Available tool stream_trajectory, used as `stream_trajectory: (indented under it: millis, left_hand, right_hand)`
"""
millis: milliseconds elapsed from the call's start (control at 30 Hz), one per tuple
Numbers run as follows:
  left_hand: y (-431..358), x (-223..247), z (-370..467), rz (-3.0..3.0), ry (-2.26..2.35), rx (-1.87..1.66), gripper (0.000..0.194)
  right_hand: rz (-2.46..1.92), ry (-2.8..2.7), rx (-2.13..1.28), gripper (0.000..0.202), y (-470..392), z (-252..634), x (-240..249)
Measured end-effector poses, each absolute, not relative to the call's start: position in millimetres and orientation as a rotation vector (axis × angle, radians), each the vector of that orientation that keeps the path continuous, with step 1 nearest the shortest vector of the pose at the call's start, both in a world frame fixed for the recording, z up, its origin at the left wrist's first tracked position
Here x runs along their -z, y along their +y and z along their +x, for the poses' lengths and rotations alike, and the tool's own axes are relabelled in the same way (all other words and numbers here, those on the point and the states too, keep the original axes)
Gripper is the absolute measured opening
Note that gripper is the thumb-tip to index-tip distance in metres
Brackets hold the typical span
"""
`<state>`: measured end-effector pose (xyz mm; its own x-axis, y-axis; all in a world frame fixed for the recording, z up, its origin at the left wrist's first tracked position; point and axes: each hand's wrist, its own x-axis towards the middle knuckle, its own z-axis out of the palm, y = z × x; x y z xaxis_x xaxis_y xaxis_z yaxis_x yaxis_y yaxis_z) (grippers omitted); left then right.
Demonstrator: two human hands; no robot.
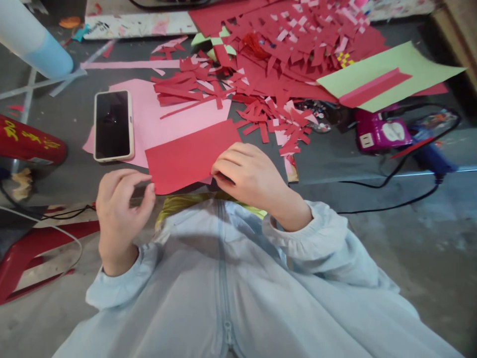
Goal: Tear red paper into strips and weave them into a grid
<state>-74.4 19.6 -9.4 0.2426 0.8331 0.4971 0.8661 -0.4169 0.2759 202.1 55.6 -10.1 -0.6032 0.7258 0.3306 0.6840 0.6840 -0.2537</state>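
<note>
Thumb and fingers of the left hand (121,211), bent with tips close together, meet the near-left corner of a rectangular red paper sheet (190,156); whether they grip cannot be told. The right hand (249,173) has its curled fingers pinched on the near edge. The sheet lies between both, partly over pink paper (164,127) on the dark grey worktop (324,159). Apparently its edge is being aligned or folded; that calls for steady, even pressure.

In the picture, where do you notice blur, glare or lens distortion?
Head view: the blue tool at right looks blurred; head view: the phone's dark screen carries faint reflections; head view: the white-and-blue cylinder leans outward, perhaps wide-angle distortion; head view: the red sheet shows no strong glare.
</note>
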Motion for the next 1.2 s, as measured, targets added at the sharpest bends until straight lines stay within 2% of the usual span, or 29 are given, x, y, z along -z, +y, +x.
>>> stream_trajectory:
  millis: [233,467,700,1033,1200]
  left_hand:
    - [25,16,-56,-2.643,-1.456,0.761,0.014]
    - [28,28,-50,-2.663,-1.404,0.639,0.016]
    - [32,36,-45,-2.623,-1.403,0.691,0.023]
    - [33,35,-45,-2.609,-1.403,0.716,0.014]
    - [12,29,-43,-2.577,-1.346,0.908,0.013]
  right_hand:
    - [-1.133,-2.580,-0.037,0.027,46,194,15]
    - [-1.183,-2.557,-0.173,0.028,47,191,22]
    - [-1.250,-2.451,-0.309,0.030,44,177,25]
    - [-1.359,-2.311,-0.524,0.027,53,159,27]
    - [-1.447,-2.298,-0.633,0.025,60,155,25]
